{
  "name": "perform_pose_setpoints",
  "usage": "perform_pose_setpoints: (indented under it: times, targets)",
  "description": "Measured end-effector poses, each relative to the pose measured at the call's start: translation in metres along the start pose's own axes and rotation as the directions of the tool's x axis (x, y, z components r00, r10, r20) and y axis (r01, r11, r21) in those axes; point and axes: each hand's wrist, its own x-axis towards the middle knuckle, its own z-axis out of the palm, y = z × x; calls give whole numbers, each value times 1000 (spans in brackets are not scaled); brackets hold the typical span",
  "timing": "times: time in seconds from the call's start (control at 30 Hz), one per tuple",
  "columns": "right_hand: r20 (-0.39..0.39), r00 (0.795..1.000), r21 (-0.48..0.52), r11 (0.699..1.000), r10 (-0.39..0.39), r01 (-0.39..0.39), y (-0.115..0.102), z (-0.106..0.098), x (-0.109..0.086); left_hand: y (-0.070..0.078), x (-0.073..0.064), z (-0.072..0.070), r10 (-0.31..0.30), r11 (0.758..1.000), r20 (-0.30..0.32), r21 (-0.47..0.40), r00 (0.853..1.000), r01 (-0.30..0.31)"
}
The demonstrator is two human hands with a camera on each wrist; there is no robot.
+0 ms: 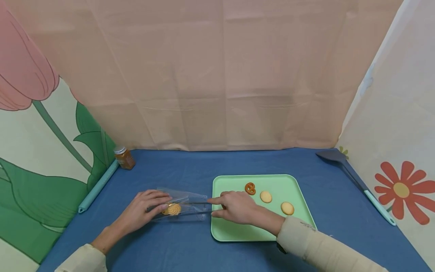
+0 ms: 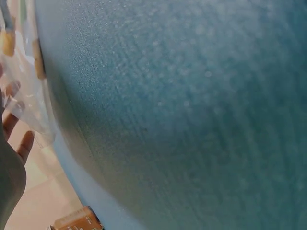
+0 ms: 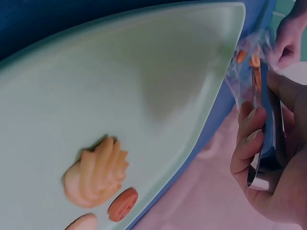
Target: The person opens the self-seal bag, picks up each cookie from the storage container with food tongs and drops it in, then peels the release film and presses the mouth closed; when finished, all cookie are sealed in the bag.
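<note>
A clear plastic bag point(image 1: 200, 217) lies left of the green tray point(image 1: 238, 236), and my left hand point(image 1: 147, 206) holds its left end. My right hand point(image 1: 238, 207) grips metal tongs point(image 3: 271, 139); the tips reach inside the bag beside a swirled butter cookie point(image 1: 175, 209). Whether they pinch this cookie I cannot tell. The left wrist view shows the bag point(image 2: 29, 96) with cookie pieces inside, along with some of the left fingers point(image 2: 25, 143). On the tray, a small pretzel point(image 1: 250, 188) and two round cookies point(image 1: 266, 196) are visible. The right wrist view also reveals a swirled cookie point(image 3: 98, 172) there.
A spice jar point(image 1: 124, 157) with a silver lid stands at the back left, near a rolled teal mat point(image 1: 98, 187). Along the right side lies a dark spatula point(image 1: 353, 175) with a mint handle. Blue cloth point(image 1: 176, 166) covers the table; printed sheets form the walls.
</note>
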Motion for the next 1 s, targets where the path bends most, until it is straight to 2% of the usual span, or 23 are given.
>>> perform_pose_setpoints:
  times: [0.3,0.5,0.8,1.0]
  targets:
    - [-15,998,34,998,59,-58,-10,4,8,0,1,-1,1,1000,5,22,1000,-1]
    - [8,995,42,994,100,-100,-12,11,15,0,1,-2,13,999,-15,29,1000,-13]
    - [4,994,33,993,114,-114,-17,16,22,-2,0,-2,24,999,-25,39,999,-23]
    - [22,991,60,989,131,-132,-18,19,24,-1,0,-2,32,998,-27,49,999,-31]
